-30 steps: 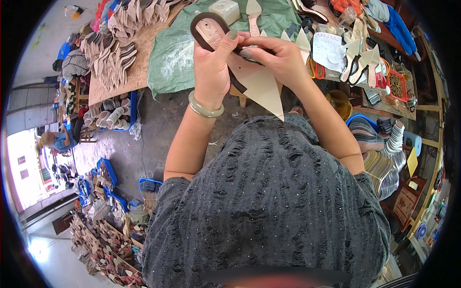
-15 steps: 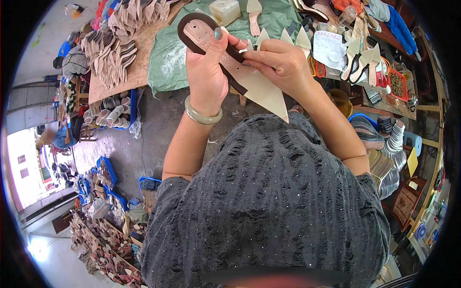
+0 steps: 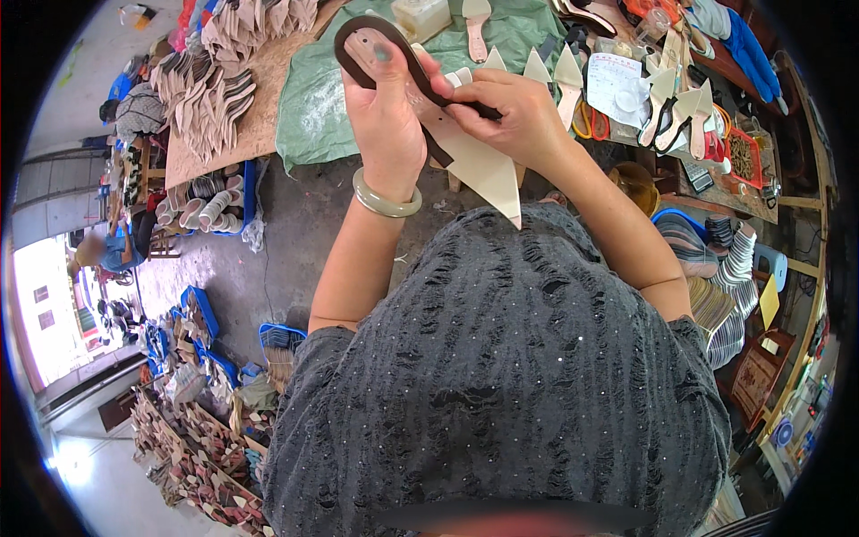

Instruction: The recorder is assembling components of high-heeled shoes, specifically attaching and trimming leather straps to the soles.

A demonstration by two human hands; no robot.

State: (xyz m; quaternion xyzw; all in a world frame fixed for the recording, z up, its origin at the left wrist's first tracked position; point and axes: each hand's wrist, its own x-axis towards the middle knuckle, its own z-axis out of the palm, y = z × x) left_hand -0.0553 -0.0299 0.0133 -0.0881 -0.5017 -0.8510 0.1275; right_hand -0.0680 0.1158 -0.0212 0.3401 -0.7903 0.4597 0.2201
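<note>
My left hand (image 3: 389, 116) is wrapped round a pale insole (image 3: 479, 166) with a long pointed toe, its thumb pressed on the heel part. A dark brown strip (image 3: 412, 58) runs round the heel edge and along part of the sides. At the right side of the insole, my right hand (image 3: 510, 116) pinches the strip, whose free end pokes out beyond the fingers. The insole is tilted, heel up and away, with its point toward my body. My fingers hide part of its middle.
A green cloth (image 3: 313, 107) covers part of the worktable, with several similar insoles (image 3: 477, 36) and a whitish block-like container (image 3: 422, 18) on it. Stacked shoe pieces (image 3: 206, 107) lie at left. Scissors (image 3: 591, 121), a paper sheet (image 3: 616, 85) and a red basket (image 3: 743, 157) are at right.
Both hands have shifted slightly, and the insole's point has swung left. My right fingers have moved a little along the strip, and its end now sticks out past them.
</note>
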